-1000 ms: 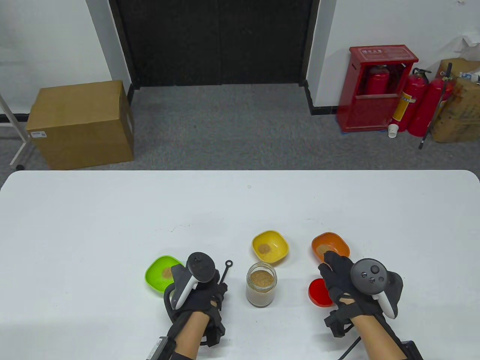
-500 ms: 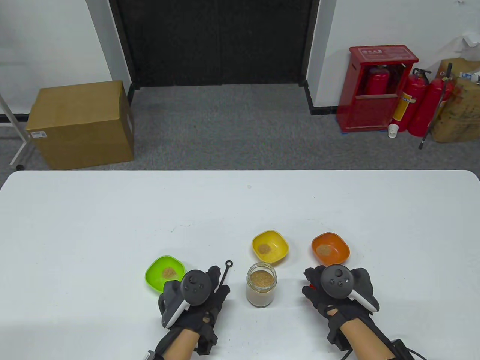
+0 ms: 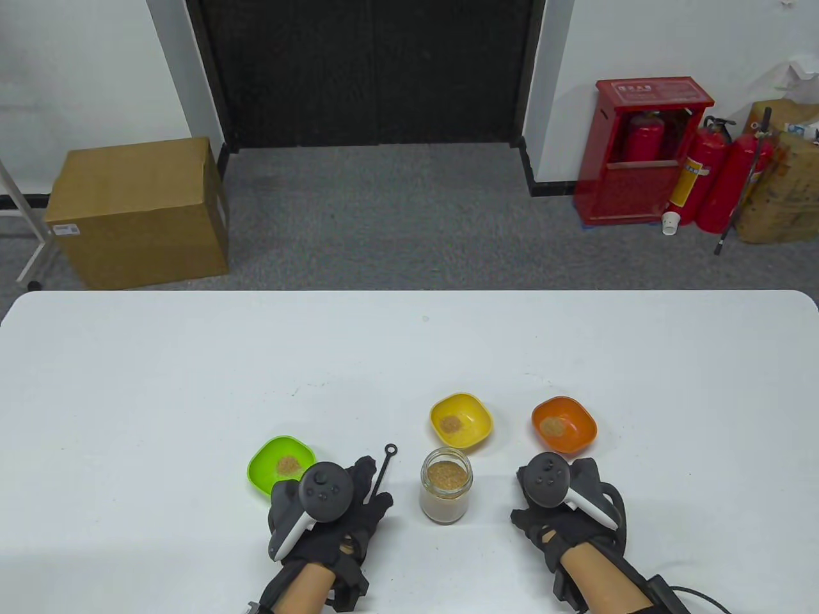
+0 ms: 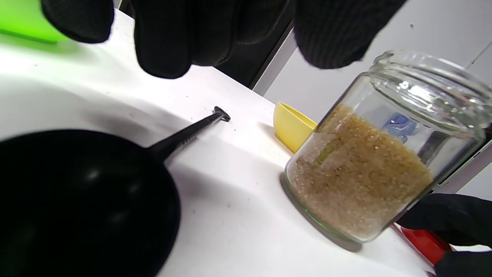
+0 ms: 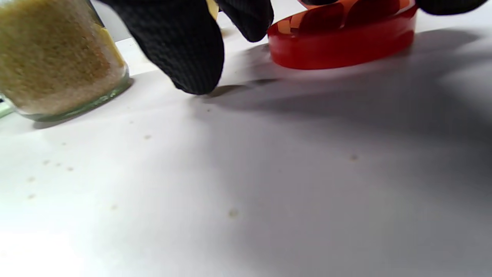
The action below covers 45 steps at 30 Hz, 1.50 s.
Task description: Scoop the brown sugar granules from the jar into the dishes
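Observation:
The glass jar (image 3: 446,484) of brown sugar stands open between my hands, and shows in the left wrist view (image 4: 369,165) too. The green dish (image 3: 281,464), yellow dish (image 3: 460,419) and orange dish (image 3: 563,424) each hold a small heap of sugar. The black spoon (image 4: 77,200) lies on the table, its handle (image 3: 386,464) pointing away. My left hand (image 3: 370,487) hovers open over the spoon's bowl without holding it. My right hand (image 3: 528,494) lies open over the red lid (image 5: 342,42), thumb (image 5: 180,46) down near the table beside it.
The white table (image 3: 192,384) carries a few stray sugar grains (image 5: 232,212) near the jar. The jar stands close to both hands. The yellow dish sits just behind the jar. Boxes and fire extinguishers stand on the floor beyond the table.
My right hand has drawn back from the orange dish and now covers the red lid. My left hand has shifted back a little and turned over the spoon.

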{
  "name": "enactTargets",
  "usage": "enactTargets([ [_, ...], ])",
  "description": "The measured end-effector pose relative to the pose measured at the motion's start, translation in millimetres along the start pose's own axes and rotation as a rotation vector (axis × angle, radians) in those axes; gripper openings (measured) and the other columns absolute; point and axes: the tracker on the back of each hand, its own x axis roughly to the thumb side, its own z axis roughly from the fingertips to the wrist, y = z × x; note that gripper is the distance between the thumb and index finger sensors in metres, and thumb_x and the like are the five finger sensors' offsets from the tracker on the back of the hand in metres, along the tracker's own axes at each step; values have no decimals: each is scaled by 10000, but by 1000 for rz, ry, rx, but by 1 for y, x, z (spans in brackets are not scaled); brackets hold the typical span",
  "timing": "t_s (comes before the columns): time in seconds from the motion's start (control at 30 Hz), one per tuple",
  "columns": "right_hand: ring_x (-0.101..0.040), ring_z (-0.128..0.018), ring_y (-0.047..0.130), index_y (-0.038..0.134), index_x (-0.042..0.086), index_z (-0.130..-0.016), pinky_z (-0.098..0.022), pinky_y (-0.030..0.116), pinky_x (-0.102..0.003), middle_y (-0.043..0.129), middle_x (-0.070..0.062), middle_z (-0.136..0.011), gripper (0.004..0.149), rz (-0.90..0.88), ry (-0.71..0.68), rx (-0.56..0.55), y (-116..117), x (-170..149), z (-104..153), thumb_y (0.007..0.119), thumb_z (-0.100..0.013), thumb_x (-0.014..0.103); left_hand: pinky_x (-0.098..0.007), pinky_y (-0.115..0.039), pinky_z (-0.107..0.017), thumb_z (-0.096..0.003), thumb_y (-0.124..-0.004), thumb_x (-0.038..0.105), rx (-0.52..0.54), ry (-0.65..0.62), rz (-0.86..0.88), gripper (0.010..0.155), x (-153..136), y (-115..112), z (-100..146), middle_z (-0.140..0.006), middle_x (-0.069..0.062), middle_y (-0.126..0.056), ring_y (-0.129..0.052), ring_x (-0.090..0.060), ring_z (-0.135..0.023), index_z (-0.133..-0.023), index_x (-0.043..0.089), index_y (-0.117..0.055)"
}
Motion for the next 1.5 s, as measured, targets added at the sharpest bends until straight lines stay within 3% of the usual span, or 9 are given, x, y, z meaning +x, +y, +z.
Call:
enactTargets([
  [0.07, -682, -856, 432, 533, 65, -1109, -514, 583, -780, 274, -463, -1102, 729, 8, -3, 0, 0, 0, 0, 889, -519, 304, -675, -697, -638, -508, -836, 504, -1, 1, -4, 711, 0, 0, 0, -1083, -114, -760, -896, -373, -917, -1089, 169, -599],
  [0.17, -661, -798, 458, 518, 59, -1110, -503, 605, -728, 403, -466, -1091, 744, 1, -5, 26, 1, 0, -1, 901, -510, 273, -673, -697, -639, -508, -837, 502, -3, 1, -7, 709, 1, 0, 0, -1083, -114, -761, -896, -372, -918, -1088, 170, -600],
  [0.3, -732, -849, 401, 533, 70, -1106, -521, 542, -793, 458, -391, -1110, 741, -21, -2, 52, 0, -1, -2, 917, -497, 248, -670, -696, -641, -509, -837, 503, -10, -4, -7, 709, 3, -2, -1, -1084, -112, -761, -894, -370, -920, -1088, 172, -599],
  [0.47, -706, -823, 557, 529, 37, -1097, -509, 632, -769, 481, -412, -1083, 775, -32, -51, 38, -3, 0, -1, 941, -485, 275, -661, -693, -653, -507, -846, 502, -55, -26, 24, 724, 9, -8, -3, -1097, -108, -743, -881, -364, -937, -1097, 176, -581],
  [0.6, -684, -827, 540, 460, -32, -1091, -525, 628, -749, 409, -464, -1078, 846, -156, -148, -19, -24, 11, 8, 946, -482, 298, -657, -657, -690, -498, -881, 484, -137, -56, 108, 790, 15, -14, -9, -1141, -107, -666, -821, -366, -991, -1122, 178, -506],
  [0.8, -688, -841, 556, 492, -39, -1086, -528, 625, -770, 493, -423, -1089, 833, -259, -274, -163, -61, 37, 23, 946, -484, 315, -647, -568, -761, -471, -941, 470, -284, -79, 197, 950, 31, -22, -26, -1210, -105, -495, -682, -364, -1094, -1151, 178, -344],
  [0.87, -727, -869, 530, 492, -11, -1097, -523, 605, -816, 484, -393, -1114, 826, -272, -297, -162, -66, 47, 23, 944, -487, 316, -649, -546, -769, -459, -960, 460, -310, -85, 207, 987, 36, -23, -33, -1219, -104, -465, -657, -371, -1107, -1152, 175, -319],
  [1.07, -668, -873, 582, 533, 11, -1099, -540, 636, -765, 480, -369, -1137, 795, -313, -418, -169, -71, 77, 20, 942, -491, 320, -650, -486, -791, -433, -983, 476, -399, -95, 258, 1063, 46, -32, -48, -1233, -84, -400, -596, -351, -1142, -1151, 186, -255],
  [1.5, -662, -899, 515, 533, -44, -1084, -587, 582, -765, 430, -399, -1134, 789, -336, -523, -116, -52, 102, 4, 940, -492, 286, -647, -446, -794, -404, -1005, 498, -311, -150, 377, 1074, 37, -49, -49, -1208, -66, -452, -636, -330, -1110, -1135, 179, -286],
])
